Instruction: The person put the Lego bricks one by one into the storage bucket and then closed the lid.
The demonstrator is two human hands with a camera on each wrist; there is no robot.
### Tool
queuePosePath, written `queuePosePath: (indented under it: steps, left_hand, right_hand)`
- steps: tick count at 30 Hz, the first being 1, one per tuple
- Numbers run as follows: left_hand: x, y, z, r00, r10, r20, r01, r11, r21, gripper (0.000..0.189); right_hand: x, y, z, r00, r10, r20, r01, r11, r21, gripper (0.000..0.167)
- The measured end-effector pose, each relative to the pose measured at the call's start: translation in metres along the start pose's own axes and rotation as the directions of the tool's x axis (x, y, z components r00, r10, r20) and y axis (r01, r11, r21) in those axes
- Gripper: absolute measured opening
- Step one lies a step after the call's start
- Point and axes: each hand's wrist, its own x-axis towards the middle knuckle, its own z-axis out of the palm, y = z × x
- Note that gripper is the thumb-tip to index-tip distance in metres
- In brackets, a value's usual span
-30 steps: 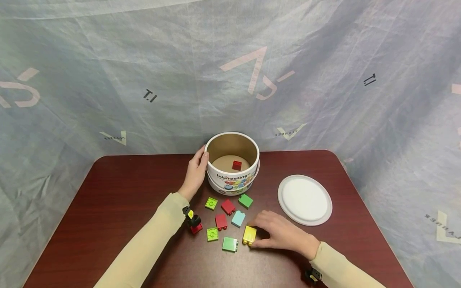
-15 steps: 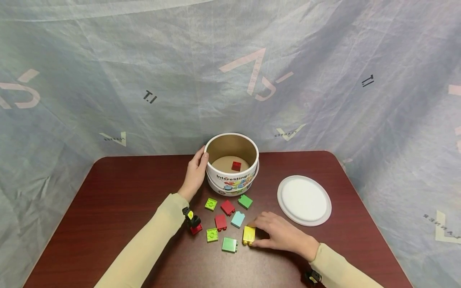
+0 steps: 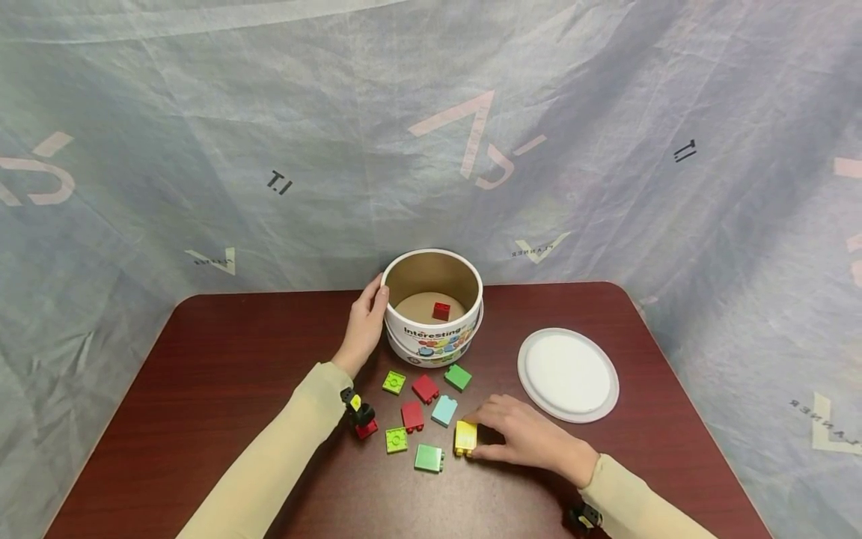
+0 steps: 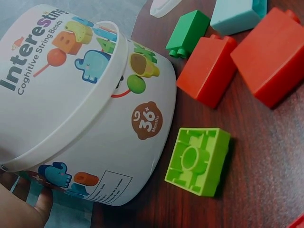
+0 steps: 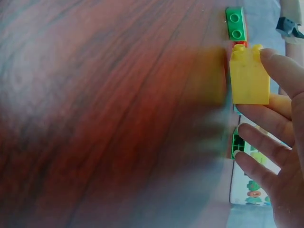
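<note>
My left hand (image 3: 364, 323) holds the left side of a white bucket (image 3: 441, 338) near its rim; in the left wrist view only part of the hand (image 4: 23, 204) shows beside the printed wall. One red brick (image 3: 441, 311) lies inside the bucket. At the front right, my right hand (image 3: 528, 433) pinches a yellow brick (image 3: 465, 437) between thumb and forefinger. The right wrist view shows the thumb at the studded end of the yellow brick (image 5: 250, 78) and the forefinger at its other end, the remaining fingers spread.
Before the bucket lie red bricks (image 3: 425, 388), green bricks (image 3: 429, 457), lime bricks (image 3: 396, 440) and a light blue brick (image 3: 444, 410). Another red brick (image 3: 367, 429) sits under my left wrist. A white lid (image 3: 569, 374) rests at the right. A grey cloth (image 3: 350, 150) hangs behind the table.
Very little differs. The yellow brick has shifted slightly away from the table's front edge in my right hand. My left hand and the bucket stay put.
</note>
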Motion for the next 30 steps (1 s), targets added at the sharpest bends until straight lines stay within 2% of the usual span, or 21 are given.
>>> queuePosePath:
  steps: [11,29,30]
  left_hand:
    - [0.000,0.000,0.000,1.000,0.001,-0.007,-0.001,1.000,0.000,0.052]
    - [0.001,-0.001,0.001,1.000,0.015,-0.010,-0.015,1.000,-0.001,0.052]
    - [0.000,0.004,0.000,1.000,0.008,-0.007,-0.008,1.000,-0.007,0.052]
  right_hand:
    - [0.007,0.004,-0.017,1.000,-0.007,-0.022,0.006,1.000,-0.024,0.040]
    - [0.033,0.014,-0.072,0.995,-0.007,-0.098,0.003,0.999,-0.040,0.038]
    - [0.034,0.014,-0.075,0.995,-0.008,-0.104,0.003,0.999,-0.043,0.038]
